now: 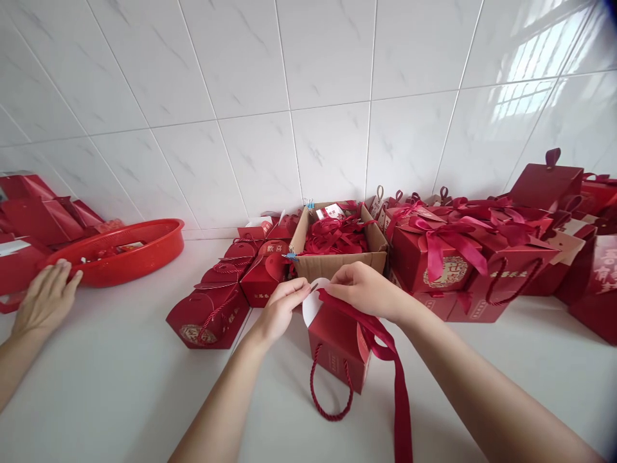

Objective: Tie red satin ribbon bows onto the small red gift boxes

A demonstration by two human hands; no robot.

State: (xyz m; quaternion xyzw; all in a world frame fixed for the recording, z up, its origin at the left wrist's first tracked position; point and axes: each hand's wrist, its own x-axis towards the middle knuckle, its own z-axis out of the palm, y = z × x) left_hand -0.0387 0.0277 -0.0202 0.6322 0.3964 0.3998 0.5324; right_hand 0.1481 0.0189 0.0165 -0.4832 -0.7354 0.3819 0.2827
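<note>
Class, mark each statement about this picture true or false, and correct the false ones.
1. The person's left hand and right hand are both at the top of a red gift box. True.
2. The ribbon hanging from that box is blue. False: it is red.
3. The cardboard box holds red ribbons. True.
4. The red basket stands to the right of the cardboard box. False: it stands to the left, by another person's hand.

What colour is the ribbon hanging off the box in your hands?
Ribbon is deep red, like the box; head view shows it best.
</note>
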